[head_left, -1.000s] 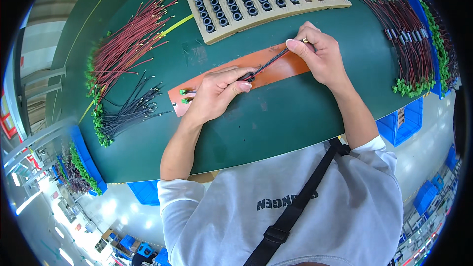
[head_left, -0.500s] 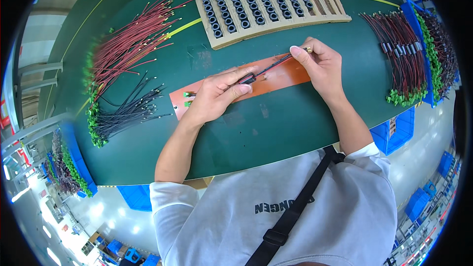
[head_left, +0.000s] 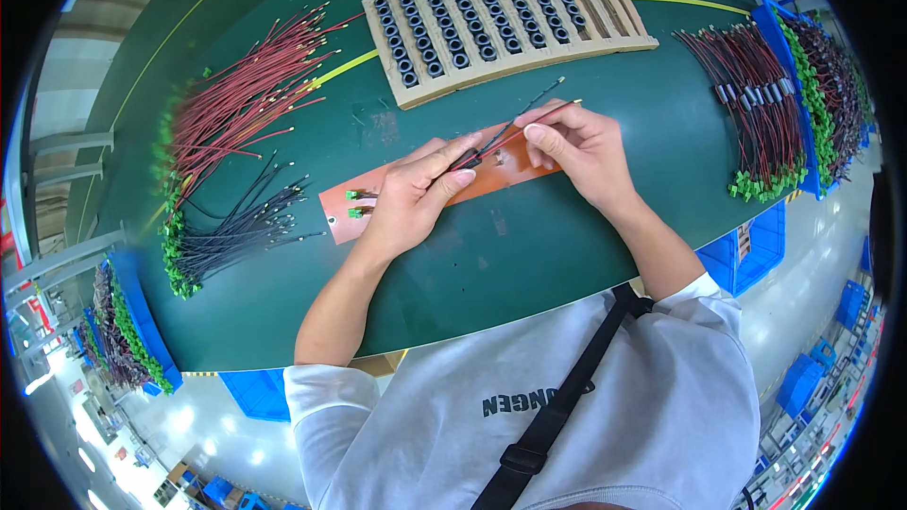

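Observation:
My left hand (head_left: pixel 420 187) is closed around a red-and-black pair of wires and a dark sleeve-like piece, mostly hidden by the fingers. Green connectors (head_left: pixel 355 213) on the wires' other end stick out left of this hand. From its fingertips the black wire (head_left: pixel 520 113) runs up to the right, its tip free. Beside it the red wire (head_left: pixel 515 137) passes into my right hand (head_left: pixel 584 149), which pinches it near its metal tip. Both hands are over an orange-brown strip (head_left: pixel 337 222) lying on the green table (head_left: pixel 491 293).
Beyond the hands stands a wooden tray (head_left: pixel 435 90) with rows of black rings. Red wires (head_left: pixel 246 94) and black wires (head_left: pixel 236 236) with green connectors lie at left. Wires with grey sleeves (head_left: pixel 756 94) lie at right beside a blue bin (head_left: pixel 789 66).
The two wires, together in my right fingers before, are now apart: the black one's tip is free and the right hand pinches the red one. The dark piece is more covered by my left fingers.

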`<state>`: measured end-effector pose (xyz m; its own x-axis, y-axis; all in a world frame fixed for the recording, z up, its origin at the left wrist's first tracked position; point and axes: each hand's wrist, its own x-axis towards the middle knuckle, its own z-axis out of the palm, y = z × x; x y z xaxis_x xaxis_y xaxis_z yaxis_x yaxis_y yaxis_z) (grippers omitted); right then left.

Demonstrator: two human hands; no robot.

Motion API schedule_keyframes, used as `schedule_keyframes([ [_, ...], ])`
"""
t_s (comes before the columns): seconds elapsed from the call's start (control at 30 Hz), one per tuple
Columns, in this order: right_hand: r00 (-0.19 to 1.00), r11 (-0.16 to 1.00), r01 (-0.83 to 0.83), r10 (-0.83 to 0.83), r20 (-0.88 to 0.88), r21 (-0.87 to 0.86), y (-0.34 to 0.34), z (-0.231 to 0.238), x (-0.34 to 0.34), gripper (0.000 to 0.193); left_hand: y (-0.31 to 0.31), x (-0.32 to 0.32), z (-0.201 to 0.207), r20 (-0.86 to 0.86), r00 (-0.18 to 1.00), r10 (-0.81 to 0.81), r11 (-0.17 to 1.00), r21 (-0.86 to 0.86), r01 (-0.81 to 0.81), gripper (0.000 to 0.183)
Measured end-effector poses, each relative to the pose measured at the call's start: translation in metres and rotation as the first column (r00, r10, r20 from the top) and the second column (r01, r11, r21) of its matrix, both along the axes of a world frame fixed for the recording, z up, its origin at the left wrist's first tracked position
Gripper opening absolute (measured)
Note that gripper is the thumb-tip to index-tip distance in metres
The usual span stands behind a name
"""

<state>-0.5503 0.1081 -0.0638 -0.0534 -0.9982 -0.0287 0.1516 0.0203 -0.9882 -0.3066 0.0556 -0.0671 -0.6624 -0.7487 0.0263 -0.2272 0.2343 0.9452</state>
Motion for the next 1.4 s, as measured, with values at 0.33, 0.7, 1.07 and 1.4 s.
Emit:
schedule_keyframes([
  [0.33, 0.997, 0.999, -0.033, 0.030, 0.069, 0.041, -0.003, -0.004, 0.001, 0.031, 0.005, -0.005, 0.000, -0.037, 0.999, 0.008, 0.999, -0.044, -0.009, 0.044],
  [0.7, 0.907, 0.997, -0.033, 0.000, 0.422, 0.071, -0.006, 0.003, 0.005, 0.040, 0.003, -0.005, 0.007, 0.036, 0.999, -0.037, 0.997, -0.060, 0.040, 0.042],
  [1.07, 0.914, 0.967, -0.179, 0.096, 0.393, 0.180, -0.008, -0.002, -0.010, 0.039, 0.004, -0.001, 0.000, -0.088, 0.989, -0.118, 0.991, -0.079, 0.111, 0.038],
  [1.4, 0.899, 0.994, -0.086, 0.046, 0.435, 0.073, -0.009, 0.003, -0.001, 0.038, 0.001, 0.003, -0.003, 0.006, 0.993, -0.117, 0.963, 0.245, 0.112, 0.045],
])
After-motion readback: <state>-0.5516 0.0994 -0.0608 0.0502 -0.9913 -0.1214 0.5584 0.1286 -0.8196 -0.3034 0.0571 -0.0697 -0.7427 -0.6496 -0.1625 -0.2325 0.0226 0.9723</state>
